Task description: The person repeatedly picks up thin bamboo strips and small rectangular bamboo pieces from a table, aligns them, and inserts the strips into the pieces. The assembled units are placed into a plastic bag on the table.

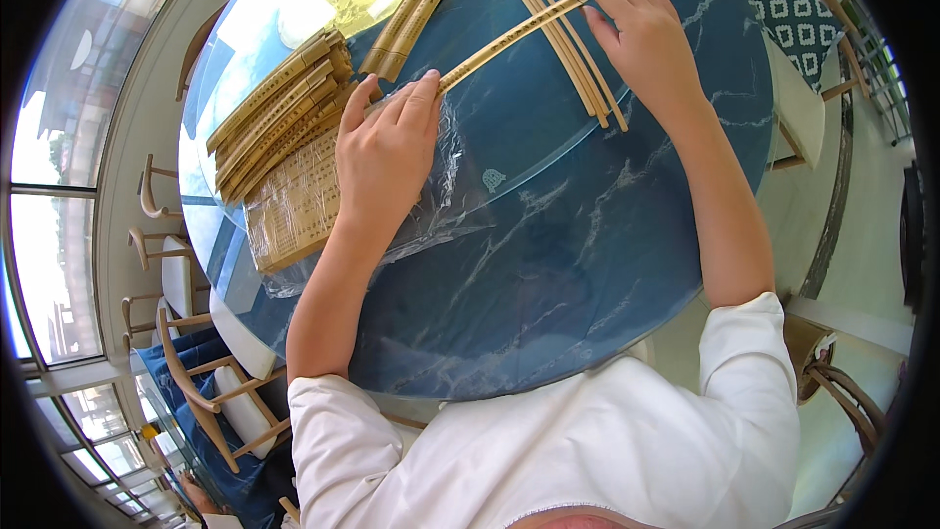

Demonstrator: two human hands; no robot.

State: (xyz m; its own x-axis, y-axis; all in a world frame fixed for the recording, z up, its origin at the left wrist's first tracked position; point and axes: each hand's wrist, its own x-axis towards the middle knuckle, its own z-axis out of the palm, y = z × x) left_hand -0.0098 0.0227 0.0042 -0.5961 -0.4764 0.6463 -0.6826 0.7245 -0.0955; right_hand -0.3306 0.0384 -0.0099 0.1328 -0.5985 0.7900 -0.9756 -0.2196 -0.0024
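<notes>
A narrow bamboo strip [514, 36] with small dark marks spans the gap between my two hands, slanting up to the right over the blue table. My left hand [390, 137] pinches its lower left end, while my right hand [636, 29] has fingers and thumb closed on its upper right end. Beneath the strip, near my right hand, lie several thin plain sticks [563, 54], like chopsticks. Left of my left hand, a stack of marked bamboo strips [279, 113] rests partly on a wrapped bundle of strips [294, 206]. Beyond it lie further marked bamboo strips [416, 15], side by side.
Clear plastic film [450, 196] lies crumpled under and beside my left hand. The round table [548, 304] has a dark blue, white-veined surface and a raised glass disc. Wooden chairs [220, 392] stand at the left, and a patterned cloth [778, 10] hangs over something at the far right.
</notes>
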